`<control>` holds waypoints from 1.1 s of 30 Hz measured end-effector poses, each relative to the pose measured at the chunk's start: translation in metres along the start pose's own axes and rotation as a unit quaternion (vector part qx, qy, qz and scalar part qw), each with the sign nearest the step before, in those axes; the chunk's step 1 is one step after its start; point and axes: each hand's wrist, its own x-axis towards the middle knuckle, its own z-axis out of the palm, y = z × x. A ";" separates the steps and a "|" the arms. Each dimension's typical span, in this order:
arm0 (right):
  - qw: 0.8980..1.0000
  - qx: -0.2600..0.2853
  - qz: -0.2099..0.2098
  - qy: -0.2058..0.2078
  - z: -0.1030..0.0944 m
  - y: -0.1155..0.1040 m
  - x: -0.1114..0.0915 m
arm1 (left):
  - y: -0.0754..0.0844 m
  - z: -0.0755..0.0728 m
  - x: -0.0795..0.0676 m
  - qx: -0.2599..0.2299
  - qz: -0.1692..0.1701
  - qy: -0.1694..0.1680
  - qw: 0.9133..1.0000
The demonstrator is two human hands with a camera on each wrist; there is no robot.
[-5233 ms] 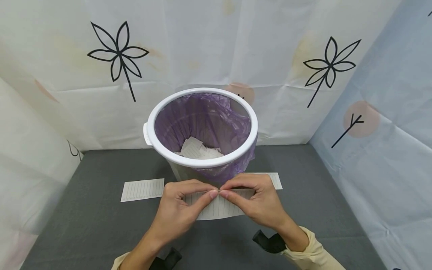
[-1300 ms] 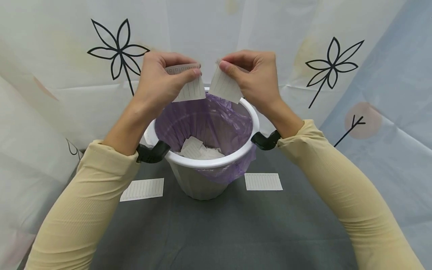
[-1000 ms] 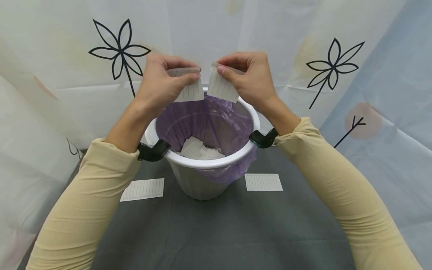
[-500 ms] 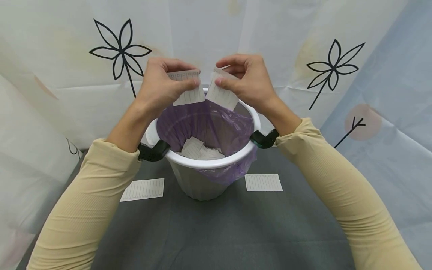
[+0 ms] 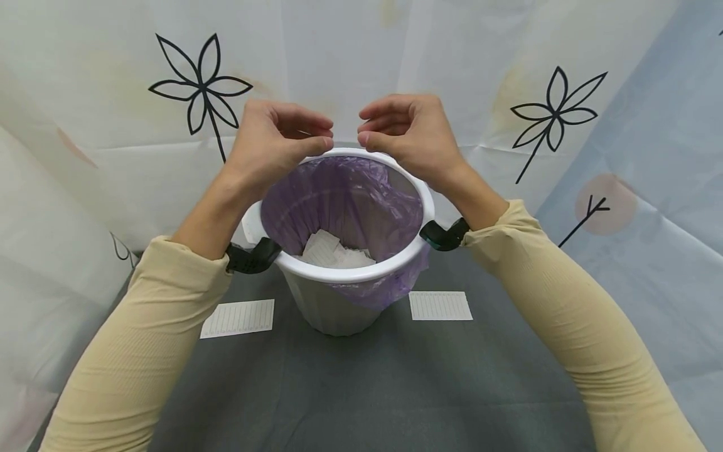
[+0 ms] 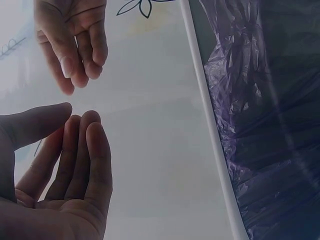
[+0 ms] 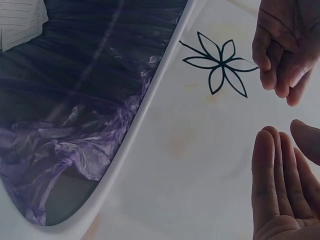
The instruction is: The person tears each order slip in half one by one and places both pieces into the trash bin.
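Both hands hover over the far rim of a white trash bin (image 5: 333, 311) lined with a purple bag (image 5: 361, 188). The left hand (image 5: 277, 135) holds nothing; its fingers are loosely bent and the thumb stands apart from them, as the left wrist view shows. Facing it across a small gap, the right hand (image 5: 409, 129) is likewise without anything, thumb parted from the fingertips. Torn pieces of lined paper (image 5: 330, 250) lie at the bottom of the bin, and some of that paper (image 7: 20, 22) appears at the corner of the right wrist view.
Flat on the grey table (image 5: 361, 389) lie two lined paper slips, a left slip (image 5: 240, 317) and a right slip (image 5: 440, 306), either side of the bin. White cloth with flower drawings (image 5: 553, 112) hangs behind. Each wrist wears a black camera mount (image 5: 254, 256).
Earlier both hands pinched a paper strip at the table, then held two torn pieces above the bin. Fingers have now parted and the pieces have left the hands.
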 end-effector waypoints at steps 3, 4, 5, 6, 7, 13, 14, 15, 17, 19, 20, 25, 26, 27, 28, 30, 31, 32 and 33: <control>1.000 0.013 -0.006 -0.002 -0.001 -0.003 -0.005 | 0.000 -0.001 -0.004 -0.007 0.005 -0.003 1.000; 1.000 0.015 -0.012 -0.004 -0.002 -0.003 -0.007 | 0.000 -0.002 -0.006 -0.009 0.008 -0.003 1.000; 1.000 0.018 -0.015 -0.005 -0.002 -0.004 -0.010 | 0.000 -0.003 -0.008 -0.010 0.010 -0.002 1.000; 1.000 0.019 -0.021 -0.007 -0.002 -0.005 -0.013 | 0.000 -0.003 -0.010 -0.012 0.013 -0.002 1.000; 0.999 0.021 -0.024 -0.009 -0.003 -0.006 -0.017 | 0.000 -0.004 -0.013 -0.013 0.016 -0.002 1.000; 0.998 0.050 -0.046 -0.019 -0.005 -0.012 -0.040 | -0.001 -0.007 -0.030 -0.013 0.042 -0.005 0.999; 0.997 0.056 -0.052 -0.024 -0.006 -0.012 -0.044 | -0.001 -0.007 -0.033 -0.015 0.046 -0.005 0.999; 0.996 0.055 -0.059 -0.027 -0.006 -0.012 -0.049 | -0.002 -0.008 -0.037 -0.015 0.050 -0.006 0.999; 0.995 0.053 -0.073 -0.034 -0.005 -0.012 -0.058 | -0.003 -0.009 -0.044 -0.015 0.060 -0.007 0.998; 0.995 0.055 -0.080 -0.038 -0.005 -0.011 -0.067 | -0.005 -0.011 -0.052 -0.014 0.069 -0.011 0.997; 0.995 0.054 -0.081 -0.039 -0.004 -0.011 -0.072 | -0.005 -0.011 -0.056 -0.012 0.073 -0.013 0.997; 0.995 0.048 -0.078 -0.043 -0.001 -0.008 -0.093 | -0.007 -0.011 -0.078 -0.008 0.083 -0.022 0.996; 0.995 0.051 -0.077 -0.045 0.000 -0.007 -0.097 | -0.008 -0.011 -0.082 -0.009 0.085 -0.022 0.996; 0.994 0.052 -0.079 -0.047 0.001 -0.006 -0.101 | -0.008 -0.010 -0.086 -0.012 0.087 -0.023 0.996; 0.994 0.053 -0.081 -0.049 0.002 -0.005 -0.104 | -0.009 -0.009 -0.090 -0.015 0.089 -0.025 0.996; 0.993 0.058 -0.086 -0.054 0.005 -0.002 -0.112 | -0.010 -0.008 -0.098 -0.024 0.092 -0.029 0.995; 0.992 0.061 -0.090 -0.058 0.006 0.000 -0.115 | -0.011 -0.007 -0.102 -0.032 0.093 -0.032 0.995; 0.992 0.065 -0.092 -0.062 0.007 0.002 -0.119 | -0.012 -0.007 -0.105 -0.040 0.094 -0.035 0.994; 0.991 0.067 -0.096 -0.065 0.009 0.004 -0.122 | -0.013 -0.006 -0.109 -0.047 0.094 -0.038 0.994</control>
